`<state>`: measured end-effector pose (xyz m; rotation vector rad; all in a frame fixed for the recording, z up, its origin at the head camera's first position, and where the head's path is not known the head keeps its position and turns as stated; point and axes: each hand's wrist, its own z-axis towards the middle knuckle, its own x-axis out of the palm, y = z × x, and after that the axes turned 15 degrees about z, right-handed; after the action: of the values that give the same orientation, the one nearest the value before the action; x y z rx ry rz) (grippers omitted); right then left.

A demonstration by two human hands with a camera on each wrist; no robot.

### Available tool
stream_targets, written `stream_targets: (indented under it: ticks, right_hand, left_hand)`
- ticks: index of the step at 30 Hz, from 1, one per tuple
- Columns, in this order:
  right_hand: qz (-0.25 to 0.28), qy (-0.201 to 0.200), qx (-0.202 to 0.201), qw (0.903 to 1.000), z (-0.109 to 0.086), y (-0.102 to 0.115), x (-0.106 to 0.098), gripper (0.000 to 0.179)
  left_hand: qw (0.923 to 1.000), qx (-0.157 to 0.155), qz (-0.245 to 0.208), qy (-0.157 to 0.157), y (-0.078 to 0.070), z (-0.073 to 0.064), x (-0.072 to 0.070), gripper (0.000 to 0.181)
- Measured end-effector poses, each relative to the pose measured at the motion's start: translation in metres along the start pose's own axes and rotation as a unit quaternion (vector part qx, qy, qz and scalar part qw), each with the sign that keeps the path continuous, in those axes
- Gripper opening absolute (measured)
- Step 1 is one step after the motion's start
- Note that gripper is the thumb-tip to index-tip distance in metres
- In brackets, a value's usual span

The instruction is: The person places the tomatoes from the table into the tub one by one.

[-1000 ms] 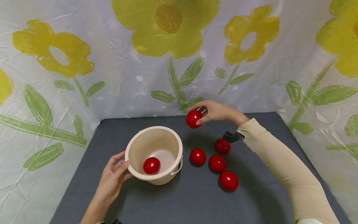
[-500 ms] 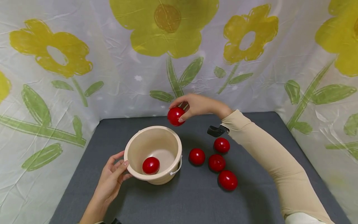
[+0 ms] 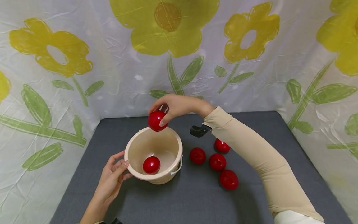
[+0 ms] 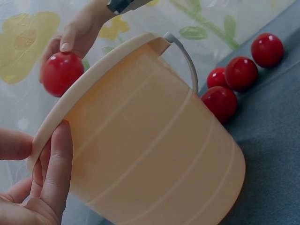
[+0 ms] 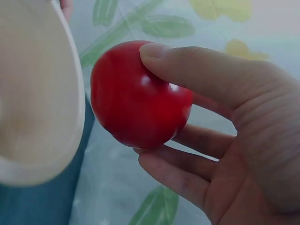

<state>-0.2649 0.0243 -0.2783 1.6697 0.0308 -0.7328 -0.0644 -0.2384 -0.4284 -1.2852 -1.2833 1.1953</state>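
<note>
**A red ball [image 3: 156,120] held up at the bucket [image 4: 150,131]**

My right hand [image 3: 179,105] grips the ball with thumb and fingertips, the palm standing off it. The head view sets it against the far rim; the right wrist view shows it just beside the rim, not touching. My left hand [image 3: 113,175] pinches the rim on my left. Inside rests a second ball [image 3: 151,165]; four more balls [image 3: 217,162] lie rightward on the dark cloth [image 3: 195,199]. I judge this the carry, before release: next calls for centring over the opening, lowering, then loosening my fingers.
</note>
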Motion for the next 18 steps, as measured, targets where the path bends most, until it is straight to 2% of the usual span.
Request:
stream_targets:
  ticks: [6,10,18]
  right_hand:
    - [-0.018,0.023,0.001,0.9996,0.019,0.005,0.011,0.047]
    - [-0.006,0.041,-0.003,0.9991,0.03,0.005,0.02,0.048]
    - [0.007,0.067,-0.001,0.9977,0.04,-0.005,0.037,0.048]
  left_hand:
    - [1.0,-0.003,0.0,0.003,0.0,-0.001,0.0,0.038]
    - [0.9999,-0.009,0.006,-0.002,0.0,-0.001,-0.001,0.038]
    - [0.9997,-0.019,0.016,-0.008,-0.001,-0.002,-0.001,0.038]
